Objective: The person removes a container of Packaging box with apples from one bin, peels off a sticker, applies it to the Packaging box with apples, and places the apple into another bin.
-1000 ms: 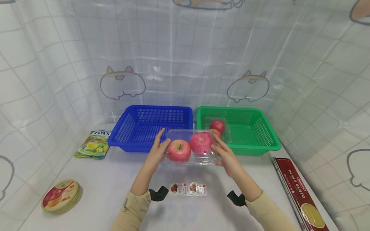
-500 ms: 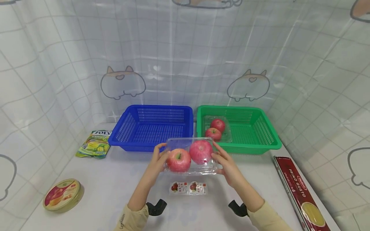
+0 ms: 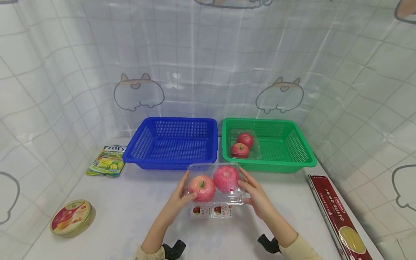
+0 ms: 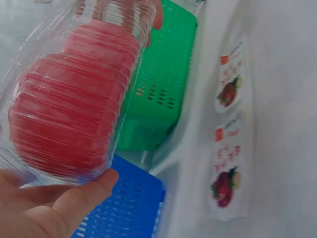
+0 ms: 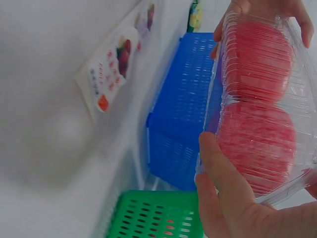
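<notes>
A clear plastic clamshell box (image 3: 211,168) with two red apples (image 3: 202,188) inside is held up above the table between both hands. My left hand (image 3: 178,199) grips its left end, thumb over the front near one apple. At the right end my right hand (image 3: 257,195) grips the box, fingers along its side. In both wrist views the ribbed underside of the box (image 5: 257,99) shows, with the apples behind it. Just below the box lies a strip of two white stickers (image 3: 211,212) with fruit pictures, its upper edge partly hidden by the box in the head view.
A blue basket (image 3: 175,166) stands at the back left. Beside it a green basket (image 3: 282,167) holds another clear box with two apples (image 3: 240,150). A Fox's candy bag (image 3: 107,161) and a round tin (image 3: 72,217) lie left; a red spaghetti box (image 3: 339,216) lies right.
Both hands have brought the apple box down and toward the person, uncovering the apples in the green basket. My left thumb has moved onto the box's front.
</notes>
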Motion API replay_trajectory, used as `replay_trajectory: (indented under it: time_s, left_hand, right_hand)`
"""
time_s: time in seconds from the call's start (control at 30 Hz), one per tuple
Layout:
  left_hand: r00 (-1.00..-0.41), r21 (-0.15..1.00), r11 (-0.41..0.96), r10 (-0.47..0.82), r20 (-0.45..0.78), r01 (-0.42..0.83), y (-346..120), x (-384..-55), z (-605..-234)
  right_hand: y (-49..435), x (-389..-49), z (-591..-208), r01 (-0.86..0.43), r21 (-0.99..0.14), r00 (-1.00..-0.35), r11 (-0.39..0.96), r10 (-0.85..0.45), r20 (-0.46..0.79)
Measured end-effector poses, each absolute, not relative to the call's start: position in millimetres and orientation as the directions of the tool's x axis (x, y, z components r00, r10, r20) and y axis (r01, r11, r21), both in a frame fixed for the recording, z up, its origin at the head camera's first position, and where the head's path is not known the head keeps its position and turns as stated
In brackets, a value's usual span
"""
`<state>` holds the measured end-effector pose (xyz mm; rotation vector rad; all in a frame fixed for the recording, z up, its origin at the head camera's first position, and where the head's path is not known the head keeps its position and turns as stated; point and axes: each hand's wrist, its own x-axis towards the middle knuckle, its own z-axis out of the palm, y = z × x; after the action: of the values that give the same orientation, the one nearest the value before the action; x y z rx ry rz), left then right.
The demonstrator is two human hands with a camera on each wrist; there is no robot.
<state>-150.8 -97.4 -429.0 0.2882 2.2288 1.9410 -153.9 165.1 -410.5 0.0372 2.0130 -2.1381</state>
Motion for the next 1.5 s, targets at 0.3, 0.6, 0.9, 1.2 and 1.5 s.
replay_trajectory:
  time_s: [0.3,0.6,0.9,1.2,1.5]
  left_hand:
    - [-0.947,0.968,0.251,0.302,-0.105,-0.027,-92.5,-152.3,-440.5]
    - [-0.947,0.950,0.310,0.300,-0.114,-0.016,-93.4,-171.3,-458.8]
    - [-0.951,0.943,0.333,0.298,-0.086,0.019,-96.3,-181.8,-472.5]
    - [-0.943,0.946,0.324,0.322,-0.080,0.030,-101.2,-192.4,-477.8]
    - [-0.941,0.952,0.304,0.327,-0.082,0.023,-102.6,-193.5,-481.9]
  right_hand:
    - [165.5,-152.6,-426.2,0.200,-0.979,-0.975,-0.047,-0.105,-0.194]
    - [161.7,-168.1,-444.5,0.213,-0.973,-0.975,-0.088,-0.079,-0.207]
    - [155.3,-175.8,-454.7,0.239,-0.965,-0.970,-0.105,-0.059,-0.234]
    - [150.6,-182.2,-459.0,0.235,-0.967,-0.972,-0.095,-0.029,-0.234]
    - [150.4,-184.2,-465.1,0.236,-0.969,-0.971,-0.079,-0.047,-0.233]
